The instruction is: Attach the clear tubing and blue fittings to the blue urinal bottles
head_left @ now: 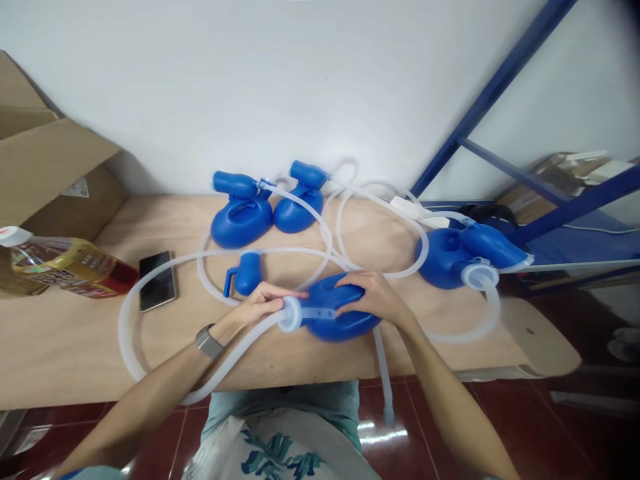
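Observation:
A blue plastic vessel (333, 313) lies on its side at the front of the wooden table (75, 333). My right hand (373, 295) rests on top of it, fingers curled over its body. My left hand (263, 301) grips the white cap (290, 315) at the vessel's mouth, where a translucent hose (235, 357) joins it. The hose runs back along my left forearm and loops across the table. A small blue funnel piece (245, 275) stands just behind my left hand.
Two more blue vessels (241, 217) (299, 203) sit at the back, another (460, 250) at the right, all with looping clear hoses. A phone (157, 280) and a bottle (65, 265) lie at left beside a cardboard box (45, 167). A blue metal frame (500, 80) rises at right.

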{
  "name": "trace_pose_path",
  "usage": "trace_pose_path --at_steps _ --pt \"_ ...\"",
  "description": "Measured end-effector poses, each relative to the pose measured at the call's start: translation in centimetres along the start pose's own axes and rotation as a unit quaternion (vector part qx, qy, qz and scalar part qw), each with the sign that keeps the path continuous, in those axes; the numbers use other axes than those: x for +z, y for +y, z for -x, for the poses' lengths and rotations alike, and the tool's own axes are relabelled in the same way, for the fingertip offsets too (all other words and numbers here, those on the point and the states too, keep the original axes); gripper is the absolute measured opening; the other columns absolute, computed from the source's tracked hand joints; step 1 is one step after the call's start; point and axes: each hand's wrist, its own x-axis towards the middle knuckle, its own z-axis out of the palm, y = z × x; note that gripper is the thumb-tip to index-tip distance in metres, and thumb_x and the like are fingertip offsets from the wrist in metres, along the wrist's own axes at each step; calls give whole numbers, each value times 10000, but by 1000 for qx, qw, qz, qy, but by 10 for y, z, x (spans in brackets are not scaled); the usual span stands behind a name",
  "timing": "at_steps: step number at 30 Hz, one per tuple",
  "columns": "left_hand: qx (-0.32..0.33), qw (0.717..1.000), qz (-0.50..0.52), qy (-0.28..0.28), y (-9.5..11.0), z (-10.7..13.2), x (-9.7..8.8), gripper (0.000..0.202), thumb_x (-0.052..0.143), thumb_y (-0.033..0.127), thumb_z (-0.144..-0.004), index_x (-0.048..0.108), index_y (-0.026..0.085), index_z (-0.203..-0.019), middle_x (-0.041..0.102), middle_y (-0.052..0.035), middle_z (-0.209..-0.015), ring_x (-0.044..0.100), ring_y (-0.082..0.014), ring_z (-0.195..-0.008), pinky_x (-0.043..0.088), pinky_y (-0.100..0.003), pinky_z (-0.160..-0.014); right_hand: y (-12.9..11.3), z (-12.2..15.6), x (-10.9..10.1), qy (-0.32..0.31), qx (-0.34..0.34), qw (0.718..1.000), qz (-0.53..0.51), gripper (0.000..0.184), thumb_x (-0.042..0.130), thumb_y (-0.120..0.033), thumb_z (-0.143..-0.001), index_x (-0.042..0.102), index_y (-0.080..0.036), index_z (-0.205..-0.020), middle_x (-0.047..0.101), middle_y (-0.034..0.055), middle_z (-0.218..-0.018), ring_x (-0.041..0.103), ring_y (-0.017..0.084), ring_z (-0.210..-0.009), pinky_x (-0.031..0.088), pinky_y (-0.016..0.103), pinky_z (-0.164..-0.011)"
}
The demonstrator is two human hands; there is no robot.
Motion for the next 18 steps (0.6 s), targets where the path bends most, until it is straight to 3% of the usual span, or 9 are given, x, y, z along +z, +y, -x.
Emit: trace_pose_path --at_steps 3,5,8,10,12,14,15,16,18 --pt "7 997 -76 16 11 -2 -5 525 773 584 -897 821 166 -1212 776 -161 -1289 736 -342 -1216 585 -410 -1049 -3 -2 -1 -4 14 1000 15 451 966 -498 -714 823 -249 -1063 851 59 -1067 809 314 -964 604 415 -944" --pt "6 991 -124 48 24 -3 -10 531 768 577 -900 808 165 -1234 791 -146 -1260 748 -328 -1186 597 -405 -1027 -6 -5 -1 -3 21 999 26 430 937 -497 -759 818 -252 -1092 847 63 -1105 806 322 -998 603 429 -964" --pt "13 963 -216 164 49 7 -13 540 795 603 -846 817 152 -1143 831 -127 -1108 790 -303 -992 643 -399 -887 -12 -8 3 6 30 998 49 420 899 -512 -804 812 -257 -1125 841 68 -1144 804 332 -1019 606 456 -982" --pt "53 905 -317 278 65 24 -5 424 749 554 -901 814 177 -1082 829 -103 -1086 782 -269 -919 639 -377 -837 -16 -7 7 13 29 997 69 420 886 -511 -821 807 -255 -1144 838 74 -1162 803 337 -1026 605 469 -989" --pt "133 811 -430 374 75 48 13 268 675 433 -984 805 210 -1056 818 -72 -1031 755 -226 -849 620 -347 -816 -20 -4 11 21 23 996 88 425 882 -513 -829 801 -255 -1156 840 77 -1153 801 340 -1031 603 473 -993" --pt "245 716 -517 400 73 69 39 127 686 295 -978 794 237 -1011 774 -28 -843 706 -185 -721 596 -301 -768 -26 0 14 31 19 994 102 447 882 -529 -826 797 -253 -1166 842 81 -1145 799 345 -1030 599 483 -997" --pt "268 699 -534 392 68 76 53 158 667 249 -986 784 250 -1092 769 -27 -861 708 -176 -720 590 -280 -752 -30 2 16 35 16 994 106 462 881 -541 -824 795 -250 -1172 843 84 -1140 799 347 -1027 596 490 -1003" --pt "260 703 -551 366 61 80 66 255 652 247 -995 752 258 -1230 773 -49 -947 732 -191 -789 595 -281 -762 -35 4 19 36 13 993 108 474 876 -552 -825 793 -249 -1181 842 87 -1143 798 348 -1027 593 496 -1011" --pt "220 688 -586 367 45 79 87 431 670 337 -997 666 274 -1423 747 -92 -1047 743 -234 -858 609 -318 -765 -45 7 24 36 10 993 113 473 853 -559 -848 789 -249 -1200 839 92 -1159 798 347 -1027 587 506 -1028"
